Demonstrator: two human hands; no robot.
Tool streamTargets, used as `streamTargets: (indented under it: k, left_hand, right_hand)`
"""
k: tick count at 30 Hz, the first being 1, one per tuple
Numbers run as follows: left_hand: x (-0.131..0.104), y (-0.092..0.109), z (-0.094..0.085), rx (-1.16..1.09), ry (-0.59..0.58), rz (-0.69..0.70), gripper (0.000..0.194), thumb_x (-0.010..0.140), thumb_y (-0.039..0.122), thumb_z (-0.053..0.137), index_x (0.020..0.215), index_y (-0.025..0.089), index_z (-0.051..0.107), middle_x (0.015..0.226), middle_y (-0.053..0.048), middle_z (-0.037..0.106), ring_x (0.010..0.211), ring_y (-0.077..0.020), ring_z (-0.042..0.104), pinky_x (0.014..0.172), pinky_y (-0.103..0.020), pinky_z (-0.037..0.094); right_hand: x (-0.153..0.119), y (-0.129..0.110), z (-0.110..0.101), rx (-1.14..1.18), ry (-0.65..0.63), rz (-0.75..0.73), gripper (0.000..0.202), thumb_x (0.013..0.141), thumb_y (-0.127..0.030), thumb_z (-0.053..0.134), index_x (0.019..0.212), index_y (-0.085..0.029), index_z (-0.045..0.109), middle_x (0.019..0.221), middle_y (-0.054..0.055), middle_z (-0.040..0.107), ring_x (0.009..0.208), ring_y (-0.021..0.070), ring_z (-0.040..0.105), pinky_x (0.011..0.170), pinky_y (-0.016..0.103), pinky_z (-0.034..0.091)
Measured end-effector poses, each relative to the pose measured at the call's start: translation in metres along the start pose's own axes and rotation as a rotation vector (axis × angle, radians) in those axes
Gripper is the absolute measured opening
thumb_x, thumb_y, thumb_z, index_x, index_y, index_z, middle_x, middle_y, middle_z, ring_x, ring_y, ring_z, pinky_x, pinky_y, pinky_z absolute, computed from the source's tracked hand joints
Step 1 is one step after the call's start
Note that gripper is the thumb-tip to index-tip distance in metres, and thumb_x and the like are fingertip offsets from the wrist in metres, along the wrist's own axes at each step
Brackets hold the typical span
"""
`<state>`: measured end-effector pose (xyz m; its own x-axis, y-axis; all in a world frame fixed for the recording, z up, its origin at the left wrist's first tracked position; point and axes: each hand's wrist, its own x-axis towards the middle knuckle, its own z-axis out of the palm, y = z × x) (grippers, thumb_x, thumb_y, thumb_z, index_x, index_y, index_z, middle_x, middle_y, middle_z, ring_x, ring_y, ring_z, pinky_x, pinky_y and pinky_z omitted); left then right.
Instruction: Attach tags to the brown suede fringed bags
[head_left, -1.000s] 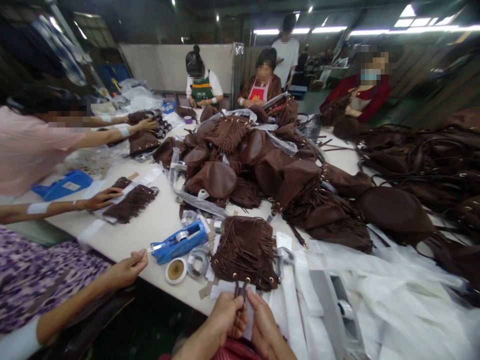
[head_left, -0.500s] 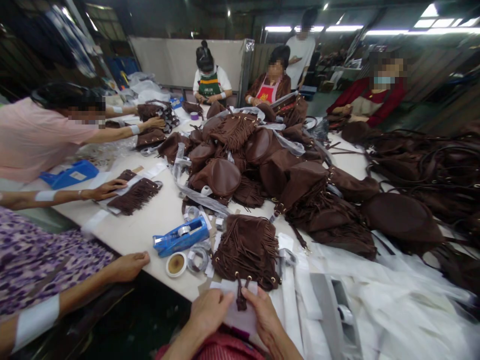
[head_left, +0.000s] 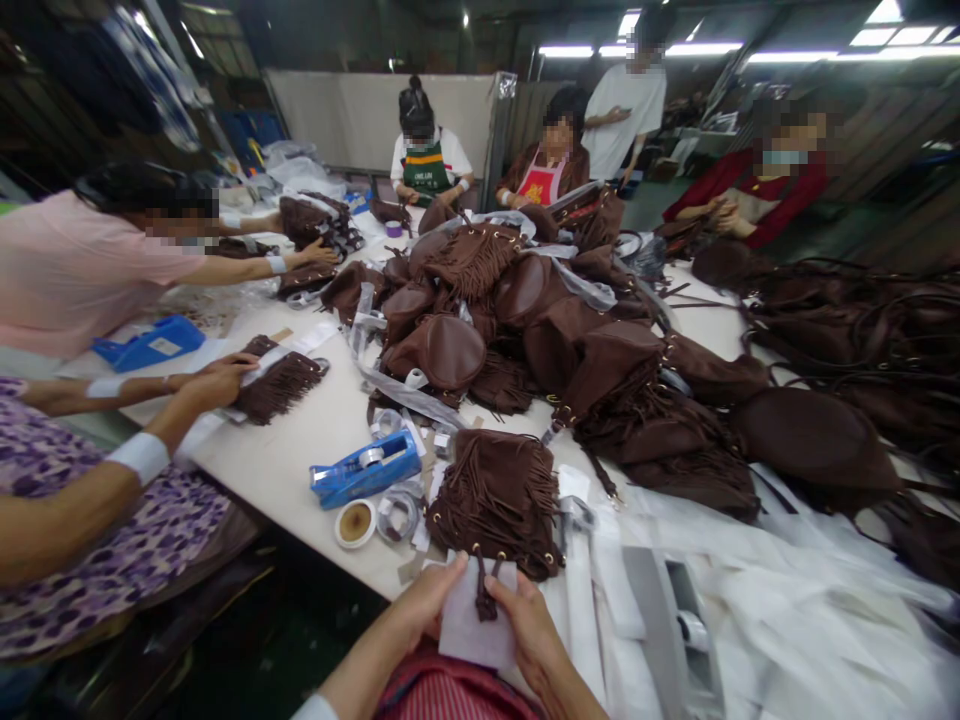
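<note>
A brown fringed bag (head_left: 491, 485) lies on the table right in front of me, its gold eyelets towards my body. From them a short drawstring with a knotted end (head_left: 486, 604) hangs over a thin white sheet (head_left: 465, 632). My left hand (head_left: 426, 603) is closed on the sheet's left edge, thumb on top. With its thumb by the drawstring end, my right hand (head_left: 529, 618) grips the sheet's right side. Whether the right thumb also presses the cord is hard to tell. The fingers under the sheet are hidden.
Left of the bag are a blue tape dispenser (head_left: 366, 468), a small round tub (head_left: 355, 523) and clear tape rolls (head_left: 398, 513). A grey dispenser (head_left: 679, 625) and white sheets (head_left: 817, 600) lie right. A brown bag pile (head_left: 442, 352) fills the middle; co-workers surround the table.
My left hand has moved up along the sheet's left edge, and more of the sheet shows. At left, a co-worker's near arm has reached forward to a fringed piece.
</note>
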<state>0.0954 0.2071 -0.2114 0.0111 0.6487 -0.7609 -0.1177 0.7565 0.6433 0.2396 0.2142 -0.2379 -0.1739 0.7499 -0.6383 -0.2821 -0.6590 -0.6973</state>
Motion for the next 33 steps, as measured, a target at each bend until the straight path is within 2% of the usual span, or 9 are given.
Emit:
streamTargets:
  k: [2,5,12,17,19,21,26,29,33]
  left_hand:
    - [-0.005,-0.011,0.008,-0.136,-0.064,0.02,0.059,0.059,0.063,0.071,0.089,0.013,0.071,0.075,-0.01,0.072,0.078,-0.0278,0.068,0.076,-0.037,0.051]
    - [-0.002,-0.023,0.021,-0.271,-0.023,0.059,0.056,0.054,0.05,0.079,0.094,0.011,0.071,0.079,-0.01,0.074,0.085,-0.0283,0.068,0.081,-0.037,0.051]
    - [0.019,-0.021,0.03,-0.209,0.097,0.016,0.028,0.056,0.029,0.074,0.076,0.01,0.071,0.063,-0.004,0.069,0.065,-0.0224,0.064,0.064,-0.031,0.049]
    - [0.02,-0.013,0.024,-0.193,0.088,-0.015,0.025,0.054,0.023,0.074,0.076,0.012,0.072,0.069,-0.004,0.072,0.068,-0.0203,0.065,0.066,-0.029,0.049]
    - [0.018,-0.011,0.022,-0.206,0.061,-0.026,0.027,0.054,0.024,0.075,0.078,0.011,0.072,0.071,-0.005,0.072,0.068,-0.0202,0.065,0.067,-0.03,0.05]
    - [0.017,-0.01,0.021,-0.22,0.033,-0.039,0.033,0.052,0.028,0.076,0.079,0.011,0.072,0.072,-0.006,0.073,0.067,-0.0204,0.065,0.067,-0.031,0.051]
    - [0.016,-0.008,0.021,-0.218,0.007,-0.04,0.04,0.05,0.027,0.077,0.086,0.01,0.073,0.076,-0.007,0.074,0.069,-0.0201,0.065,0.068,-0.031,0.051]
    - [0.019,-0.009,0.02,-0.169,0.028,-0.026,0.034,0.05,0.021,0.074,0.082,0.011,0.072,0.071,-0.003,0.072,0.066,-0.0182,0.064,0.067,-0.029,0.049]
    - [0.023,-0.011,0.017,-0.068,0.069,0.013,0.02,0.05,0.014,0.07,0.07,0.013,0.069,0.061,0.002,0.065,0.06,-0.0157,0.058,0.061,-0.025,0.045]
  right_hand:
    - [-0.001,-0.003,-0.001,-0.048,0.014,-0.034,0.037,0.06,-0.038,0.077,0.088,-0.015,0.071,0.074,0.004,0.075,0.074,0.0251,0.069,0.073,0.036,0.053]
    - [-0.001,-0.008,-0.003,-0.115,0.032,-0.095,0.033,0.058,-0.035,0.078,0.083,-0.014,0.073,0.073,0.004,0.074,0.075,0.0242,0.067,0.073,0.033,0.052]
    - [-0.003,-0.011,-0.007,-0.222,0.099,-0.161,0.03,0.055,-0.036,0.082,0.078,-0.017,0.075,0.078,0.004,0.074,0.084,0.0265,0.064,0.082,0.034,0.048]
    - [-0.012,-0.028,-0.02,0.033,-0.147,0.1,0.039,0.074,-0.05,0.068,0.085,-0.013,0.073,0.084,0.012,0.075,0.088,0.0279,0.069,0.08,0.039,0.052]
    - [-0.016,-0.035,-0.027,0.181,-0.24,0.213,0.038,0.074,-0.046,0.069,0.087,-0.011,0.073,0.085,0.015,0.075,0.087,0.0274,0.07,0.079,0.038,0.053]
    - [-0.017,-0.038,-0.032,0.221,-0.257,0.221,0.03,0.072,-0.035,0.073,0.087,-0.01,0.072,0.083,0.014,0.076,0.084,0.026,0.071,0.078,0.036,0.053]
    - [-0.011,-0.019,-0.027,0.21,-0.202,0.172,0.026,0.067,-0.026,0.081,0.086,-0.013,0.071,0.072,0.007,0.075,0.076,0.0256,0.072,0.075,0.037,0.054]
    - [-0.006,-0.001,-0.021,0.223,-0.107,0.158,0.032,0.061,-0.034,0.085,0.082,-0.016,0.07,0.065,0.003,0.073,0.069,0.0235,0.071,0.07,0.035,0.054]
    - [0.0,0.009,-0.016,0.206,-0.094,0.142,0.037,0.056,-0.043,0.087,0.073,-0.017,0.066,0.065,0.002,0.071,0.063,0.0198,0.068,0.063,0.031,0.053]
